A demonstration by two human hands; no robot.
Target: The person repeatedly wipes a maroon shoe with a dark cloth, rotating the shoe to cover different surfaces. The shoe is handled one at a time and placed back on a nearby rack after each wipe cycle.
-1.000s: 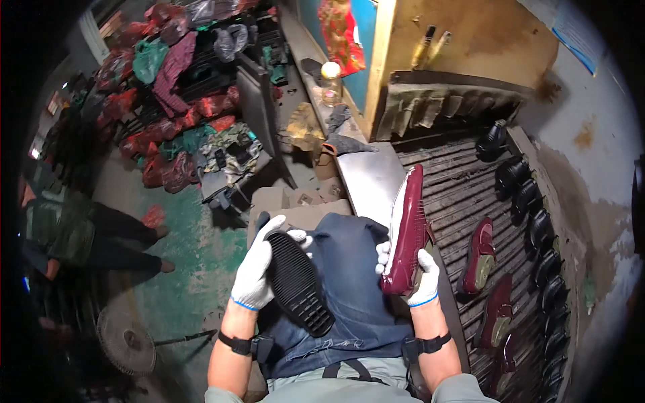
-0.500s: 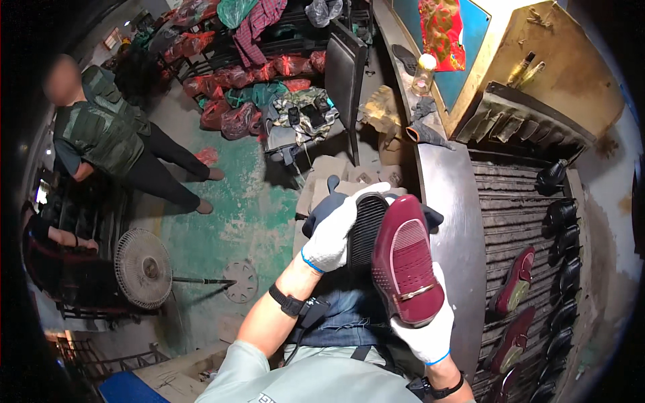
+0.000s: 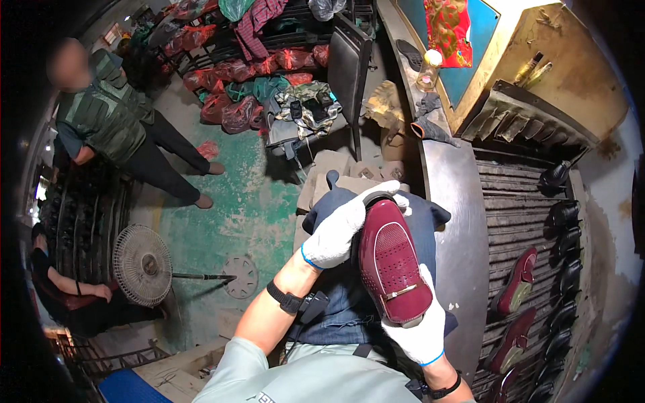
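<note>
In front of me is a maroon slip-on shoe upper with a perforated top and a metal bar across it. White-gloved, my right hand is closed round its lower end. My left hand, also gloved, grips a black sole at the far end of the shoe. Most of that sole is hidden behind the upper, so I cannot tell how closely the two fit. Both pieces are above the dark cloth over my lap.
At right, a slatted rack bears maroon shoes and several black shoe forms beyond a metal ledge. A standing fan, a standing person and another seated person are at left. A chair stands ahead.
The black sole, beside the upper before, is now mostly behind it. My hands have come closer together, and the upper has shifted slightly left. The seated person's arm has moved.
</note>
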